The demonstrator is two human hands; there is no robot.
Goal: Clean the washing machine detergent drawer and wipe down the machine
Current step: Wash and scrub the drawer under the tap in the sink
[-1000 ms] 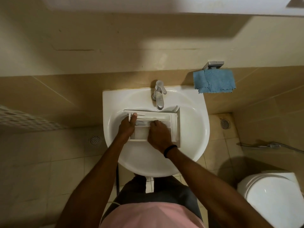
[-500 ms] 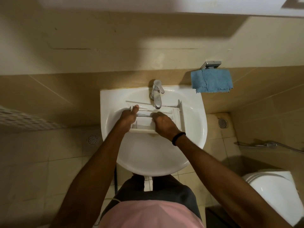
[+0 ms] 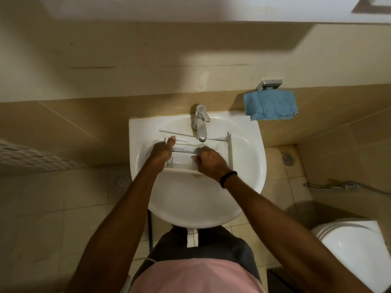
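In the bathroom, the drawer (image 3: 224, 148) lay in the sink (image 3: 190, 199) under the tap (image 3: 200, 123). My left hand (image 3: 161, 153) gripped its end. My right hand (image 3: 209, 161) curled inside, holding what I couldn't tell. I judged the scrubbing underway and the machine still unwiped. A second earlier the drawer sat nearer me.

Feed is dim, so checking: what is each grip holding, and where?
Left grip holds the detergent drawer by its left end, thumb on top. Right grip is curled over the drawer's compartments; whether it holds anything cannot be told.
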